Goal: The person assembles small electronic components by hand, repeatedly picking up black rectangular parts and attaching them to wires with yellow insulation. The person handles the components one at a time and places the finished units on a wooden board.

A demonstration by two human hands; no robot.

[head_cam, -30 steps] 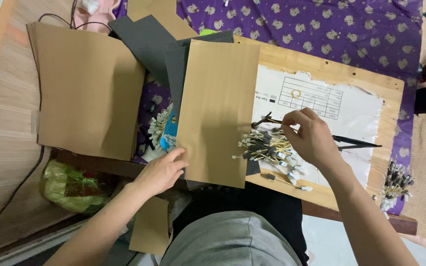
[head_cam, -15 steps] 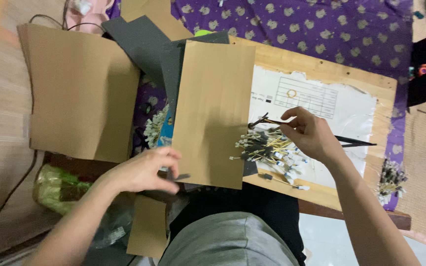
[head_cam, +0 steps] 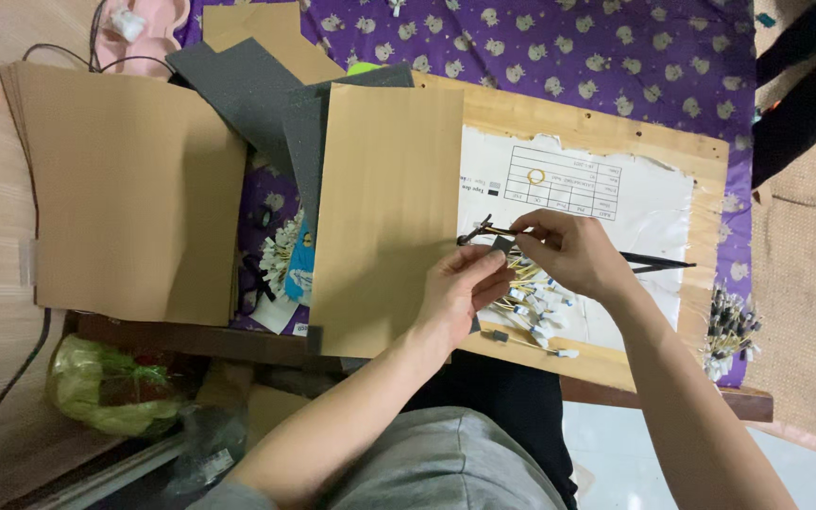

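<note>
My right hand (head_cam: pixel 570 253) pinches a thin yellowish stick (head_cam: pixel 495 229) with a black end, held over a white printed sheet (head_cam: pixel 635 203) on a wooden board (head_cam: pixel 606 132). My left hand (head_cam: pixel 460 288) has come up to it, and its fingertips close on a small dark piece (head_cam: pixel 501 246) right under the stick. Just below both hands lies a pile of similar sticks with white tags (head_cam: pixel 533 304). A brown cardboard sheet (head_cam: pixel 384 217) lies under my left wrist.
A stack of brown sheets (head_cam: pixel 134 189) lies at the left, with dark grey sheets (head_cam: pixel 252 85) behind it. Black tweezers (head_cam: pixel 658 263) rest on the paper. A bundle of tagged sticks (head_cam: pixel 729 331) sits at the right on patterned purple cloth (head_cam: pixel 569 47). A green bag (head_cam: pixel 106 387) is on the floor.
My left hand left the lower edge of the brown cardboard sheet and moved up and right to meet my right hand at the stick. The right hand stayed over the pile.
</note>
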